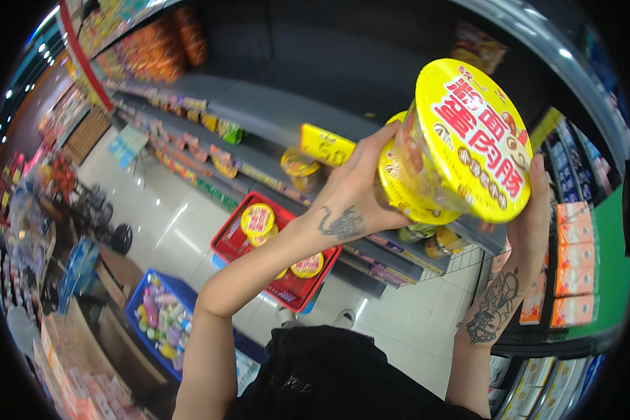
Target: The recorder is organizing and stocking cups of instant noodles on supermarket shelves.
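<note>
Two yellow instant noodle tubs are held up close in front of me, tilted with their printed lids toward me. The nearer tub (pixel 475 142) largely covers the other tub (pixel 409 199) behind it. My left hand (pixel 365 184) grips them from the left, with its fingers hidden behind the tubs. At the right rim of the nearer tub is my right hand (pixel 530 220), its thumb up along the side and other fingers mostly out of sight. Below, a red shopping basket (pixel 223 239) contains several similar tubs (pixel 257 219).
A dark metal shelf unit (pixel 241 100) runs across the front, with a yellow price sign (pixel 325 145) and a noodle tub (pixel 299 168) on it. A blue bin of bottles (pixel 160 320) stands at lower left. Boxed goods (pixel 575 268) line the right side.
</note>
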`<state>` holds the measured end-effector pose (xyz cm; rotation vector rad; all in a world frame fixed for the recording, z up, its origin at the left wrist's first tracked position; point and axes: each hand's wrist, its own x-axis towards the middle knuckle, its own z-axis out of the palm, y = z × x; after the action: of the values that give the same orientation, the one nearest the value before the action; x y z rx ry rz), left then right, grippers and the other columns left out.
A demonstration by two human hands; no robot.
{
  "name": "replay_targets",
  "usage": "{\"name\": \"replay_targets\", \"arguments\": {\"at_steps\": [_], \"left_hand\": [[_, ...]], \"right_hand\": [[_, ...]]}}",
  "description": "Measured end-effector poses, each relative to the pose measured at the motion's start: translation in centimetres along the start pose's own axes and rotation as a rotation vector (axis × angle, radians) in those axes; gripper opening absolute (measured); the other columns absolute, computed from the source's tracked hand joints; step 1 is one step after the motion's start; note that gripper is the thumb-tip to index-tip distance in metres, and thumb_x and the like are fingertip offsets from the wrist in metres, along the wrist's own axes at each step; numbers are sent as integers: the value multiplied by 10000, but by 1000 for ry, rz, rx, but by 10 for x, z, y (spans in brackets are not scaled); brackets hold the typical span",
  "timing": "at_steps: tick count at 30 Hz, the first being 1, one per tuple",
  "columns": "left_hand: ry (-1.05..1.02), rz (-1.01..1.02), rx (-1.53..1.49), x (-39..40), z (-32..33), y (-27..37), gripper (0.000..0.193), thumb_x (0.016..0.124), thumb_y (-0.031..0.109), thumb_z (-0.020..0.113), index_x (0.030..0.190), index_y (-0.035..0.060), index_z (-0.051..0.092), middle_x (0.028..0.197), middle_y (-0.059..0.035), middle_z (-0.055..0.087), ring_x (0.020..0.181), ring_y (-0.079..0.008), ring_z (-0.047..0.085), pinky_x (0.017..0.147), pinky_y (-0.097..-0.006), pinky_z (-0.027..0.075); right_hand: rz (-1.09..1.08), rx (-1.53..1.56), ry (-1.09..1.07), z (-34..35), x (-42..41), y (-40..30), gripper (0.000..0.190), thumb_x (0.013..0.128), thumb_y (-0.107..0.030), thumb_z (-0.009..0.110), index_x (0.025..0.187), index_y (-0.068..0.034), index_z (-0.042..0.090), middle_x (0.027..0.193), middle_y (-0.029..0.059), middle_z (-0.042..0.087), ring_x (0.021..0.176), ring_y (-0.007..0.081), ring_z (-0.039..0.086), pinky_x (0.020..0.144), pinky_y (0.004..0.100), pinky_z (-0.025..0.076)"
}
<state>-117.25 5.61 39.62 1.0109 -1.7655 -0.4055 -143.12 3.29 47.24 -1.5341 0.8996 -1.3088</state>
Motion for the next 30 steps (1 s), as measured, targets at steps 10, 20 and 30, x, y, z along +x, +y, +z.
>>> {"name": "replay_targets", "arguments": {"at_steps": [10,20,30], "left_hand": [[61,-478,241,-217,-113,-87,1075,597,163,947,1511,73,388,1515,-240,452,1392,-431,459,1147,-481,409],[-183,-716,204,-402,-76,-156,1075,641,233,908,1546,96,345,1549,-240,402,1417,-441,419,1157,-498,406],[-11,-719,19,-404,0,-317,1219,585,265,982,1542,20,268,1446,-287,477,1350,-456,482,1115,-499,442]], "right_hand": [[486,-8,-685,178,-38,107,506,1015,-395,628,1311,-4,505,1004,102,729,739,150,745,489,248,597],[1125,337,-749,213,-192,295,523,1066,-440,524,1324,15,506,1093,159,708,878,241,742,666,392,645],[1205,407,-155,144,-300,308,499,1098,-363,471,1442,-2,439,1368,132,609,1218,277,639,1050,464,528]]}}
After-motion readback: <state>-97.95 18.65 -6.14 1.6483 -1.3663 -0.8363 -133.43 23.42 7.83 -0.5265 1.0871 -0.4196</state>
